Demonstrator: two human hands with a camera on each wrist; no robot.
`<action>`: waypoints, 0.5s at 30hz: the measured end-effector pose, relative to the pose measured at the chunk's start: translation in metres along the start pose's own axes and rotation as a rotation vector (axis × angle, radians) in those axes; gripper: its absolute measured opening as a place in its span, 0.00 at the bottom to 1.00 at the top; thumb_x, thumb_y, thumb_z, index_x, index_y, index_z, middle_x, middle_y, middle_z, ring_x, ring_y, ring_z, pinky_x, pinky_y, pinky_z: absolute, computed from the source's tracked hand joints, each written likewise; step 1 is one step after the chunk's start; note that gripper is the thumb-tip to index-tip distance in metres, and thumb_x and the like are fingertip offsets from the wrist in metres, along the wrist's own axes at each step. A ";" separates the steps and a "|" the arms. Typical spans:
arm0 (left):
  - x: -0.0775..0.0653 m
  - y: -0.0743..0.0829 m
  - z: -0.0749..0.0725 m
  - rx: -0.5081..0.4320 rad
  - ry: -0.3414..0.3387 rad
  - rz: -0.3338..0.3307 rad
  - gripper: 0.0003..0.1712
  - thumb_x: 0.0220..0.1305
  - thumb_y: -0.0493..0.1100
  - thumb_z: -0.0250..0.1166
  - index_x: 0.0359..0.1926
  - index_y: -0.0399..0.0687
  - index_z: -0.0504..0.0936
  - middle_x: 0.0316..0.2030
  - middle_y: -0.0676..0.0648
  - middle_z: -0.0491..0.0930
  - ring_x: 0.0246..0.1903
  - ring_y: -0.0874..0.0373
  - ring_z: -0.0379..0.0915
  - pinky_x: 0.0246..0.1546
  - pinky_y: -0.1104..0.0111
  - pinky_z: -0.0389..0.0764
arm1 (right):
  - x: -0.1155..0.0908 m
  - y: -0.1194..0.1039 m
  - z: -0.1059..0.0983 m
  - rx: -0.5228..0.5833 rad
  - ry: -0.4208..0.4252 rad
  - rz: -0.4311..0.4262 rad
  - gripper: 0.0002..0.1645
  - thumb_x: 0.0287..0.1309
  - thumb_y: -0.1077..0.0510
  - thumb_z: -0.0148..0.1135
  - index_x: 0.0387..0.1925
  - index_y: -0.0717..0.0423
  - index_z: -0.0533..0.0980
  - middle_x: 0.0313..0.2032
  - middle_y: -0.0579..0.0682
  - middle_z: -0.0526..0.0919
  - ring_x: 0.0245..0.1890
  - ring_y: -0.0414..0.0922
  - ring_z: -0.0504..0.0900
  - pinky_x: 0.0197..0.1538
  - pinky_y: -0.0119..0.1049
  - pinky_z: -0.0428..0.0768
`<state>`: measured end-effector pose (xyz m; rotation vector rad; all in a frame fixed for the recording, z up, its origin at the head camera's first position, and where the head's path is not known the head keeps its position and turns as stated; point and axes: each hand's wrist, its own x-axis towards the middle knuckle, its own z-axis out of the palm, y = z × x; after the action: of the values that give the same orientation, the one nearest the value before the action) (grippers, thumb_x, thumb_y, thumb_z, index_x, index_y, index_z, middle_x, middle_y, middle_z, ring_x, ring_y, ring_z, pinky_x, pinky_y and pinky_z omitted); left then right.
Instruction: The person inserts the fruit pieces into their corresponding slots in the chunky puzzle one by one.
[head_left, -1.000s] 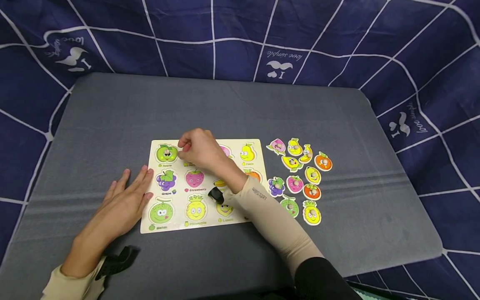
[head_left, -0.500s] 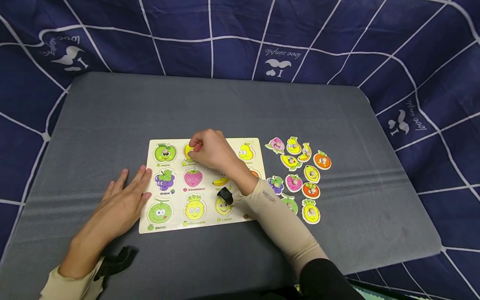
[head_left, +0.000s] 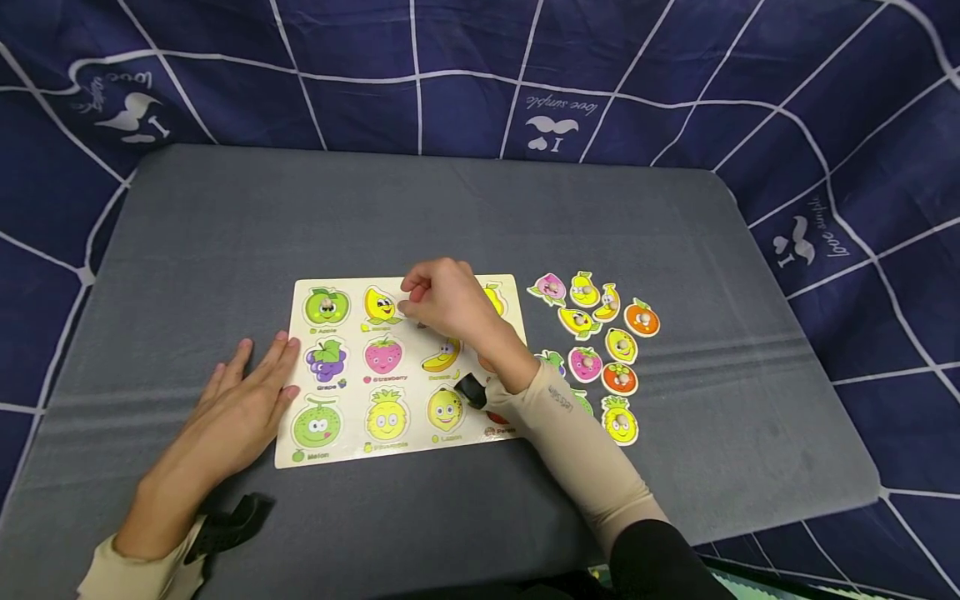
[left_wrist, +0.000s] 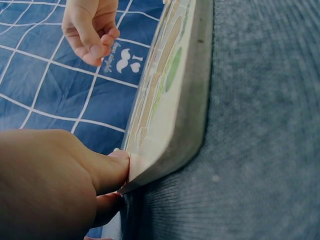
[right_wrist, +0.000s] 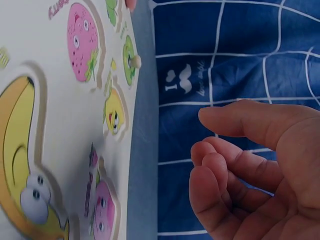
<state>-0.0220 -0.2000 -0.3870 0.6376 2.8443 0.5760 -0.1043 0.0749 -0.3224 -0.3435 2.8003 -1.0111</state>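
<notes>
A cream wooden fruit puzzle board lies on the grey table, with pictured fruit recesses. In the head view, my left hand rests at its left edge, fingers spread. The left wrist view has the thumb touching the board's corner. My right hand hovers over the upper row, covering part of the peach recess. Its fingers are loosely curled, with a gap to the thumb and nothing between them in the right wrist view. An apple piece with a wooden knob sits in the top-left recess.
Several loose knobbed fruit pieces lie right of the board, among them a peach, an orange, a strawberry and a pineapple. The right forearm partly covers the grape and melon pieces. A navy checked cloth surrounds the table.
My right hand has moved rightward along the upper row, away from the apple, uncovering the mango recess. The left hand keeps its place at the board's edge.
</notes>
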 end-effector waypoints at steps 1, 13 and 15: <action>0.000 0.000 0.000 0.001 -0.001 0.000 0.33 0.71 0.45 0.46 0.71 0.45 0.44 0.69 0.40 0.45 0.65 0.32 0.29 0.58 0.37 0.36 | -0.001 0.001 -0.001 0.001 -0.004 0.007 0.09 0.47 0.57 0.66 0.33 0.55 0.81 0.23 0.42 0.79 0.23 0.36 0.75 0.28 0.25 0.72; 0.000 -0.001 0.001 0.000 -0.001 0.003 0.33 0.71 0.45 0.46 0.71 0.45 0.44 0.69 0.40 0.44 0.65 0.31 0.29 0.57 0.37 0.35 | -0.009 0.017 -0.013 0.004 0.029 0.004 0.08 0.47 0.57 0.66 0.31 0.55 0.81 0.22 0.42 0.79 0.23 0.36 0.75 0.30 0.26 0.72; 0.000 -0.001 0.001 0.002 -0.003 0.002 0.33 0.71 0.45 0.46 0.71 0.46 0.44 0.69 0.40 0.44 0.65 0.31 0.29 0.57 0.37 0.35 | -0.011 0.019 -0.015 0.009 0.039 0.003 0.06 0.46 0.57 0.67 0.29 0.54 0.80 0.22 0.41 0.79 0.23 0.35 0.75 0.30 0.27 0.72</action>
<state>-0.0222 -0.2002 -0.3883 0.6415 2.8420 0.5725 -0.0995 0.1009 -0.3227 -0.3220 2.8290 -1.0412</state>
